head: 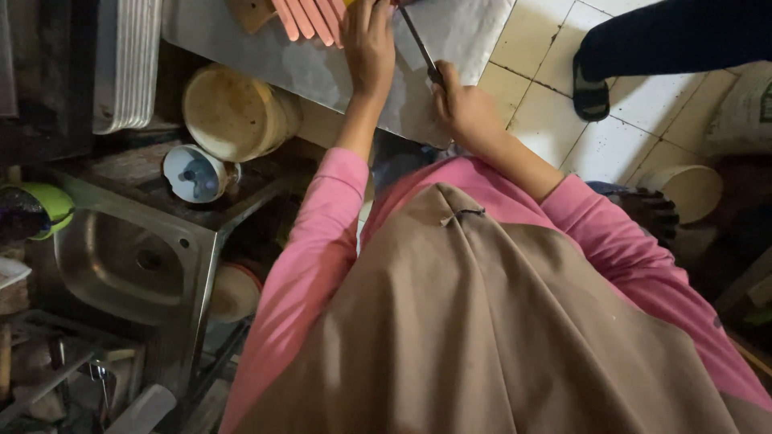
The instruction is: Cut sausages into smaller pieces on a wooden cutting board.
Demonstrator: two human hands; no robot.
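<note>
- A person in a pink long-sleeved top and a brown apron leans over a pale grey tabletop [322, 72], seen from a head-worn camera looking straight down.
- The right hand [466, 108] sits at the tabletop's near edge — its fingers clenched around the dark handle of a knife [418, 44], whose thin blade runs away from the body toward the far edge of the view.
- The left hand [368, 44] lies flat on the tabletop just left of the blade, fingers released and stretched forward, resting beside a row of pink sausage-like sticks [310, 18].
- The pink sticks lie side by side near the tabletop's far edge, cut off by the top of the view; a light wooden piece [251, 12] touches them on the left.
- Below the tabletop's left edge stands a round cream bucket [233, 112], and next to it a small blue-and-white blender jar [195, 173] lies on a steel sink unit.
- The steel sink [121, 261] takes up the lower left, with a green cup [48, 207] at its left rim and stacked metal trays [125, 64] above.
- On the white tiled floor [619, 137] at upper right — well apart from the tabletop — another person's sandalled foot [591, 92] shows.
</note>
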